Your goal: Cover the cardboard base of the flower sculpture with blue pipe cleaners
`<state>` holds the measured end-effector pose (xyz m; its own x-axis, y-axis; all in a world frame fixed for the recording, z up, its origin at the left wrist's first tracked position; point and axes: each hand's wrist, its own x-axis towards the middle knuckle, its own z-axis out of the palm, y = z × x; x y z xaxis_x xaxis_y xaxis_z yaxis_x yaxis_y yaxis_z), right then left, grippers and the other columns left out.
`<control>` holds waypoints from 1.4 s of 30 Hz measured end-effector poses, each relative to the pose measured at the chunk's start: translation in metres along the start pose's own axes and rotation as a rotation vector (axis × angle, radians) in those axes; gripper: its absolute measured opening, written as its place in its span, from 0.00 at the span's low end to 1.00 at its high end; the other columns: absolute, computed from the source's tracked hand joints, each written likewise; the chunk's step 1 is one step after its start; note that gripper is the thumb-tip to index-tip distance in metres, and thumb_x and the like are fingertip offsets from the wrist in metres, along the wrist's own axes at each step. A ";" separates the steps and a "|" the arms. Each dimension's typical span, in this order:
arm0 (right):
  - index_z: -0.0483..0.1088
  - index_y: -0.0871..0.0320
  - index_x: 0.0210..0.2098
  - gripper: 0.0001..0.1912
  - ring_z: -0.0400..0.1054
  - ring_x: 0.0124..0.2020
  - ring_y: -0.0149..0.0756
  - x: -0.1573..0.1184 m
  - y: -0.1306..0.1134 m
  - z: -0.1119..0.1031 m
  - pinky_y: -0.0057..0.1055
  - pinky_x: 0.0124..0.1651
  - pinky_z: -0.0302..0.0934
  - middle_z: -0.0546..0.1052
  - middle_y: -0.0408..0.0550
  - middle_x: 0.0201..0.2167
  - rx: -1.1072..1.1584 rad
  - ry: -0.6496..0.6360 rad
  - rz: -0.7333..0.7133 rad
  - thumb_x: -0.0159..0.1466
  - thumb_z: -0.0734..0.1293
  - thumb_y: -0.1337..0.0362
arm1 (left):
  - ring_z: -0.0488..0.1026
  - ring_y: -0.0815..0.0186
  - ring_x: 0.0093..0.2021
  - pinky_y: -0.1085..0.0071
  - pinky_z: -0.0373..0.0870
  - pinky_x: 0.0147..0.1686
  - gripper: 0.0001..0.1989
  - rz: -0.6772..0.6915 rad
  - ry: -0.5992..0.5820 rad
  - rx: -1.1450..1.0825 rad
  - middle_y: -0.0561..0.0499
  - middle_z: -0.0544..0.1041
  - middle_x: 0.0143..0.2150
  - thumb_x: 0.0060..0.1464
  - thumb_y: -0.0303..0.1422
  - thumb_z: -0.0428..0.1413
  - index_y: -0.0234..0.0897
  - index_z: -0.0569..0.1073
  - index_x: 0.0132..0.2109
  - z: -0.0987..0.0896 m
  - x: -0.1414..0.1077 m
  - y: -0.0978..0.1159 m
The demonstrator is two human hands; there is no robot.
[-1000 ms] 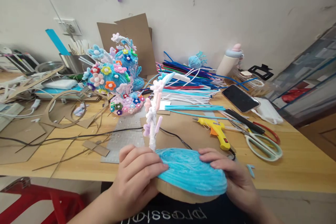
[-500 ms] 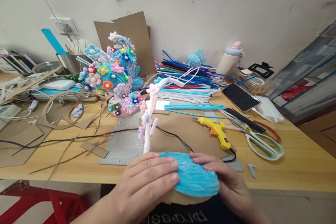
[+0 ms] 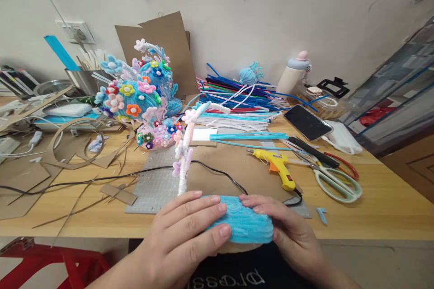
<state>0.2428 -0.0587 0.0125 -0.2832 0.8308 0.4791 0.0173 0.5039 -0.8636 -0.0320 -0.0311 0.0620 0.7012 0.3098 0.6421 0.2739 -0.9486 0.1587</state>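
Between my two hands is a blue pipe-cleaner oval [image 3: 246, 223], fuzzy on top with a cardboard underside showing at its near edge. My left hand [image 3: 190, 230] lies over its left part, fingers together and pressed on the blue surface. At its right end my right hand [image 3: 291, 223] grips, with fingers on top and the thumb at the side. A white-wrapped stem [image 3: 183, 176] with pale pink and lilac pipe-cleaner flowers rises behind my left hand and curves right at its blue and white tip. Where the stem joins the oval is hidden by my left hand.
A yellow glue gun [image 3: 280, 167] and scissors [image 3: 337, 185] lie at right, near a phone [image 3: 307, 122]. Flower-covered blue pieces [image 3: 135, 95] stand back left. Pipe-cleaner bundles [image 3: 237, 99] lie along the wall. Cardboard scraps [image 3: 27, 171] and a black cable [image 3: 111, 176] spread left.
The blue oval has tilted, so less of its top and cardboard underside shows. The stem has shifted left with it. My hands keep their hold; the whole view has shifted slightly.
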 end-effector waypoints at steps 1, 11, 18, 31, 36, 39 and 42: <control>0.71 0.43 0.56 0.14 0.72 0.56 0.39 0.000 0.000 0.000 0.35 0.59 0.66 0.78 0.46 0.54 0.002 0.003 0.004 0.71 0.63 0.58 | 0.63 0.59 0.67 0.57 0.60 0.66 0.26 -0.002 -0.001 0.006 0.45 0.71 0.64 0.62 0.21 0.51 0.34 0.61 0.66 0.000 0.001 0.000; 0.73 0.44 0.53 0.13 0.73 0.56 0.42 -0.014 0.016 -0.010 0.36 0.57 0.68 0.80 0.47 0.52 0.063 0.101 0.060 0.71 0.64 0.59 | 0.68 0.65 0.58 0.68 0.68 0.58 0.36 -0.261 0.762 -0.185 0.54 0.67 0.62 0.57 0.53 0.57 0.49 0.57 0.67 0.035 -0.024 -0.014; 0.76 0.47 0.50 0.11 0.75 0.53 0.43 -0.019 0.030 -0.010 0.36 0.56 0.69 0.81 0.49 0.50 0.171 0.250 0.143 0.69 0.67 0.62 | 0.78 0.59 0.46 0.65 0.76 0.42 0.17 -0.642 0.299 -0.239 0.44 0.79 0.48 0.56 0.32 0.62 0.39 0.73 0.53 0.054 -0.033 -0.011; 0.73 0.36 0.52 0.14 0.71 0.58 0.39 0.035 0.031 -0.015 0.42 0.56 0.70 0.79 0.36 0.55 0.597 0.537 0.243 0.67 0.67 0.48 | 0.75 0.61 0.45 0.67 0.71 0.44 0.17 -0.572 0.367 -0.441 0.48 0.79 0.45 0.55 0.42 0.63 0.41 0.72 0.49 0.020 0.066 -0.009; 0.73 0.36 0.52 0.14 0.70 0.59 0.34 0.054 0.023 -0.019 0.37 0.54 0.72 0.80 0.33 0.52 0.725 0.512 0.264 0.67 0.65 0.46 | 0.72 0.59 0.56 0.65 0.69 0.56 0.31 -0.532 0.334 -0.575 0.49 0.75 0.57 0.52 0.33 0.66 0.46 0.65 0.60 0.029 0.084 -0.004; 0.74 0.37 0.51 0.14 0.72 0.57 0.33 0.060 0.022 -0.020 0.35 0.53 0.72 0.81 0.33 0.51 0.787 0.488 0.277 0.68 0.64 0.46 | 0.70 0.58 0.59 0.64 0.68 0.58 0.33 -0.526 0.280 -0.635 0.49 0.73 0.60 0.51 0.29 0.66 0.47 0.63 0.62 0.033 0.087 0.000; 0.75 0.40 0.50 0.15 0.71 0.57 0.32 0.064 0.023 -0.020 0.36 0.54 0.71 0.81 0.35 0.51 0.832 0.461 0.296 0.69 0.63 0.46 | 0.72 0.58 0.56 0.63 0.71 0.54 0.30 -0.536 0.241 -0.674 0.48 0.75 0.58 0.50 0.27 0.66 0.45 0.67 0.59 0.036 0.088 0.001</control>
<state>0.2446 0.0104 0.0264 0.0276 0.9957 0.0885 -0.7010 0.0824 -0.7084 0.0536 -0.0028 0.0922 0.4124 0.7724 0.4830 0.0266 -0.5402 0.8411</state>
